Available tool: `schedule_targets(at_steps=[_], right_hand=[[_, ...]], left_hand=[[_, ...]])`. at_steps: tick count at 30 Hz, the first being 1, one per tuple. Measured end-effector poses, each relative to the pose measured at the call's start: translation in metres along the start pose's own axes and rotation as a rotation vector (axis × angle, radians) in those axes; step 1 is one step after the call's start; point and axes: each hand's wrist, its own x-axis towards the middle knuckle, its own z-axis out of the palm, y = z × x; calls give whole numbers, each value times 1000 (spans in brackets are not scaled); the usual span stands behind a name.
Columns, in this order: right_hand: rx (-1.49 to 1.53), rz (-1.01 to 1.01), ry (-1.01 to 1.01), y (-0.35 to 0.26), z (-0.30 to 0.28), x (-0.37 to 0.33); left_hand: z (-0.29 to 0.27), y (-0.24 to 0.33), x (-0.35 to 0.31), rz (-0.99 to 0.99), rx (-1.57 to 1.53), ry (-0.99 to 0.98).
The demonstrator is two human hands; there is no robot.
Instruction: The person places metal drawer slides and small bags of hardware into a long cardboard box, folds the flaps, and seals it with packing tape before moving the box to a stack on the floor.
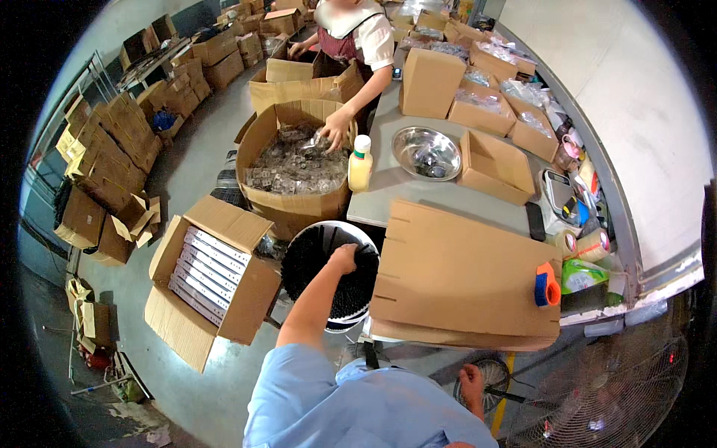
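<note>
My left hand (pixel 344 258) reaches down into a white bucket (pixel 365 233) of small black pieces (pixel 308 266). Its fingers curl in among those pieces, and whatever is between them is hidden. Low on the right, beside the worktable, my right hand (pixel 471 382) hangs away from everything, fingers loosely curled in with nothing visible in them. Left of the bucket is an opened carton (pixel 258 299) with a row of long white slotted strips (pixel 209 270). Flat cardboard sheets (pixel 463 276) lie on the table to the bucket's right.
Opposite, a co-worker's hand (pixel 337 128) handles clear plastic pieces in a large carton (pixel 295 205). A yellow bottle (pixel 360 166), a steel bowl (pixel 426 142), an open box (pixel 496 168) and an orange tape dispenser (pixel 550 285) are on the table. A fan (pixel 605 388) stands lower right.
</note>
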Motion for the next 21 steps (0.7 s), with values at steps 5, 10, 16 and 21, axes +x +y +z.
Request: schedule_targets(at_steps=[5, 10, 16, 21], right_hand=[[-127, 87, -89, -26, -6, 27], [-148, 116, 78, -13, -24, 29], [-286, -48, 23, -77, -49, 72], [-343, -262, -29, -121, -50, 121]], left_hand=[[75, -86, 50, -326, -479, -252], [29, -24, 66, 151, 128, -498], [-30, -12, 25, 29, -119, -412], [-38, -5, -5, 104, -251, -81]])
